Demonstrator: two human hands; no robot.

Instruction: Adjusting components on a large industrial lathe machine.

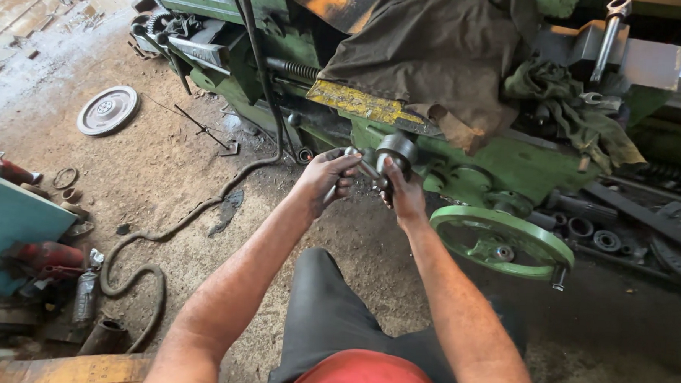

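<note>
On the dirt floor far to the left of the green lathe (510, 157), a round metal disc (107, 110) is lying flat, and a dark hose (172, 230) is snaking from the lathe's foot out toward the lower left.

Just in front of the lathe's apron, the left hand (327, 177) is closing its fingers around the slim grey metal shaft (361, 167) of a part, gripping it firmly. The right hand (404, 193) is wrapping around the underside of the thick grey metal ring (397, 150) at the shaft's end, thumb pressing against its side. Both hands are holding the piece in the air, close to the lathe's front face but apparently not touching it; whether the ring is fixed to the shaft or sliding on it cannot be told.

To do this well, the left hand should probably be keeping the shaft steady and level while the right is working the ring squarely, so it is not cocking or binding.

Below and to the right of the hands, the lathe's green handwheel (501, 241) is standing out from the apron, near the right forearm, and catching an elbow on it looks like a risk. A dark cloth (431, 54) is draping over the lathe's top.
</note>
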